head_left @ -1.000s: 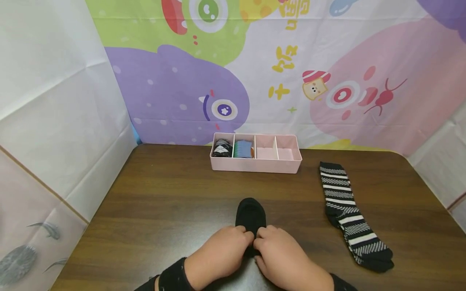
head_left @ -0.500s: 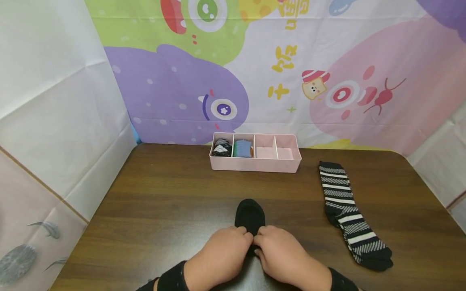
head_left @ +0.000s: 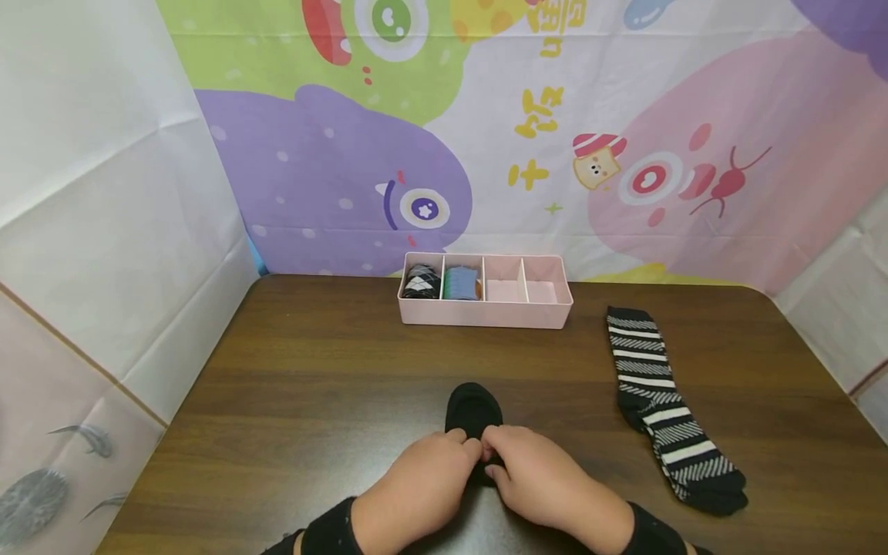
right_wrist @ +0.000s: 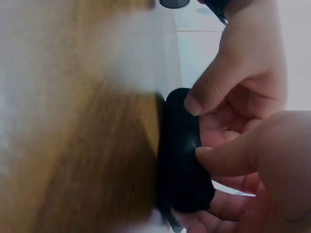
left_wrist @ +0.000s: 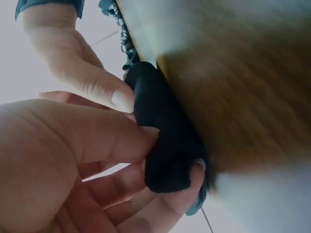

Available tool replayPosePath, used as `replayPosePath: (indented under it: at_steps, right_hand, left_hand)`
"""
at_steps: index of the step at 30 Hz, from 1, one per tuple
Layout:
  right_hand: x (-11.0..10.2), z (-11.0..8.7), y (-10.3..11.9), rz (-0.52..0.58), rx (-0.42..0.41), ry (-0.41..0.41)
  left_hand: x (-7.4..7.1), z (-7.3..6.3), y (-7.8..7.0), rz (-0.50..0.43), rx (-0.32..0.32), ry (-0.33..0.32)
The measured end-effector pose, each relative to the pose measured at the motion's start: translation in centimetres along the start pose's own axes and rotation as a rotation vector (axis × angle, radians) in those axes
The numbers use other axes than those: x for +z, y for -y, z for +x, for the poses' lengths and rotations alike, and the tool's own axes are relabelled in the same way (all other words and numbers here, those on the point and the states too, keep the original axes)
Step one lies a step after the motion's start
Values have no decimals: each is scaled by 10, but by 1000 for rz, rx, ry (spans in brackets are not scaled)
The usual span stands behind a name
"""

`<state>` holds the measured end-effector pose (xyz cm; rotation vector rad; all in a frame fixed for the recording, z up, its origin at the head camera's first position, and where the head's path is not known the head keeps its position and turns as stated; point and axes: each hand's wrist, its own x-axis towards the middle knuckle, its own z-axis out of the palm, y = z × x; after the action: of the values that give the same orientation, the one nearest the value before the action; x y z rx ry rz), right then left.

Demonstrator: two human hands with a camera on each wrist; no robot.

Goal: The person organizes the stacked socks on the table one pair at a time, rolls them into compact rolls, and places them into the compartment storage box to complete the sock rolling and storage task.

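Note:
A black sock (head_left: 473,408) lies on the table in front of me, its rounded far end showing beyond my fingers. My left hand (head_left: 426,479) and right hand (head_left: 548,476) meet over its near part, and both grip it. In the left wrist view, a thick folded or rolled edge of the black sock (left_wrist: 167,141) sits between the left thumb and fingers. The right wrist view has the right thumb pressing the face of the same black roll (right_wrist: 182,155), fingers curled behind it. How many layers are folded is hidden.
A pink box (head_left: 486,314) with divided compartments stands at the table's back. Its leftmost compartment holds a rolled argyle sock (head_left: 422,282), the one beside it a blue rolled sock (head_left: 461,284). On the right lies a long black-and-white striped sock (head_left: 666,412).
The black sock's far end has come slightly closer to me. My right index finger and thumb have shifted a little on the sock; the left hand keeps its grip.

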<state>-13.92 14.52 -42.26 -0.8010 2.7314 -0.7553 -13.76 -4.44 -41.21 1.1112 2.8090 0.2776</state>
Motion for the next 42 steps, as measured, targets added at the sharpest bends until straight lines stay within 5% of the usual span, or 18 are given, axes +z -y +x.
replayPosePath:
  at_steps: [5,13,21,29,42]
  right_hand:
    - [2,-2,6,-194,-79,-95]
    - [3,-7,21,-376,-105,-34]
    - [6,-5,14,-346,-103,-64]
    - [6,-2,8,-290,-113,-82]
    - [5,0,6,-241,-66,-57]
  left_hand:
    - [2,2,4,-6,-11,4]
    - [2,1,4,35,-14,8]
    - [1,1,1,17,-35,21]
    - [0,-1,-1,113,4,-3]
    - [1,-1,0,68,-13,-34]
